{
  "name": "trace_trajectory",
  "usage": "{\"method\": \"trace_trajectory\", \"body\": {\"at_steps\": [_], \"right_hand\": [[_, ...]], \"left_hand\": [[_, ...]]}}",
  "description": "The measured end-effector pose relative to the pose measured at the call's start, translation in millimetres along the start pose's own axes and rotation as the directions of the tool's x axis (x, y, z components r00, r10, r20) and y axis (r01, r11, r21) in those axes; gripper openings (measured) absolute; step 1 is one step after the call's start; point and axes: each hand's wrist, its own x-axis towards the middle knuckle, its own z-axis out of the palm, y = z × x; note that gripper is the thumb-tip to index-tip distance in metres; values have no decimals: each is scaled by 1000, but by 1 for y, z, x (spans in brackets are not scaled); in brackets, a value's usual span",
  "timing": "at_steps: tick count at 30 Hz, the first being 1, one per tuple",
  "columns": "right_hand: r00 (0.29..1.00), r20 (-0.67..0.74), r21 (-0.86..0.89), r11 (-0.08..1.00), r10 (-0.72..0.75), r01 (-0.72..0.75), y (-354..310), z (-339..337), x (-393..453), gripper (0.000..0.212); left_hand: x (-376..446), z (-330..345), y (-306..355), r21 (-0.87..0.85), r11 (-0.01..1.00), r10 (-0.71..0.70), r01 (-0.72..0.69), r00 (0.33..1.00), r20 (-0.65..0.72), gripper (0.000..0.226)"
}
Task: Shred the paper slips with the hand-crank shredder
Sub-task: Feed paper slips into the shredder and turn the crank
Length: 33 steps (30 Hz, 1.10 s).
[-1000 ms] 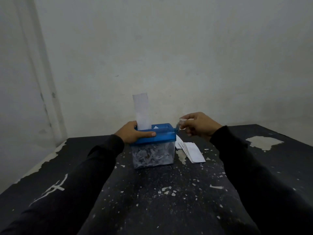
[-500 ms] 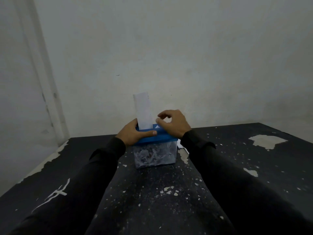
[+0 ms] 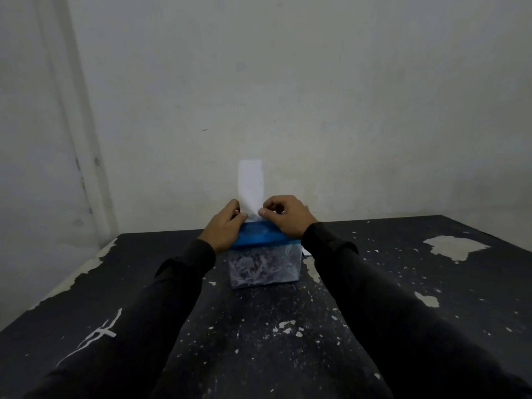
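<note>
**Seating the slip before the crank turns**

While both hands sit at the top of the shredder [image 3: 263,249], I read this as the feeding step, not yet the cutting one. My left hand [image 3: 226,226] and right hand [image 3: 283,216] each pinch a lower edge of the paper slip [image 3: 250,182], thumb and fingertips closed narrowly on it from either side. It stands upright out of the blue lid [image 3: 259,236], its lower end right at the lid between my hands; whether it has entered the slot I cannot tell. Below the lid, the clear bin is already packed with shreds, so earlier slips look done.

Next, I judge, the right hand must let go and find the crank, which is hidden behind that hand and sleeve, while the left hand moves down to brace the lid. Paper this thin will buckle if pushed, so it wants a light, straight feed. A white corner shows on the black table [image 3: 259,355] just right of the bin, perhaps more slips waiting.
</note>
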Motion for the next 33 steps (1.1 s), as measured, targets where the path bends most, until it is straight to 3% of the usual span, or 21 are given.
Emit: {"method": "trace_trajectory", "body": {"at_steps": [9,12,14,15,17,20,22,25,30,33], "right_hand": [[998,-58,-1,1000,24,-24,1,0,-3,23],[973,-225,-206,974,48,-95,16,-13,-18,64],[973,-207,-269,951,98,-153,31,-24,-34,89],[977,-145,-220,957,159,-189,36,-29,-41,96],[963,-26,-114,956,269,-270,45,-29,-49,95],[963,-22,-45,962,269,-270,47,-27,-49,85],[972,-24,-65,970,235,-236,47,-29,-46,104],[971,130,-155,971,202,-181,42,-29,-45,113],[957,115,-108,961,268,-256,42,-25,-55,97],[960,20,-154,949,281,-274,33,-25,-61,89]], "left_hand": [[2,2,-6,46,998,38,-37,999,-20,18],[1,3,-6,51,998,37,-36,999,-21,19],[1,3,-5,46,998,32,-31,999,-27,17],[1,2,-5,44,999,30,-29,999,-28,17],[0,3,-7,46,999,22,-20,1000,-23,18],[1,3,-7,54,998,22,-21,1000,-17,19],[0,2,-5,52,998,33,-32,999,-23,19],[-1,2,-6,45,999,18,-17,1000,-20,17],[0,2,-7,60,998,1,0,1000,-18,19],[0,4,-7,49,999,-3,5,1000,-27,22]]}}
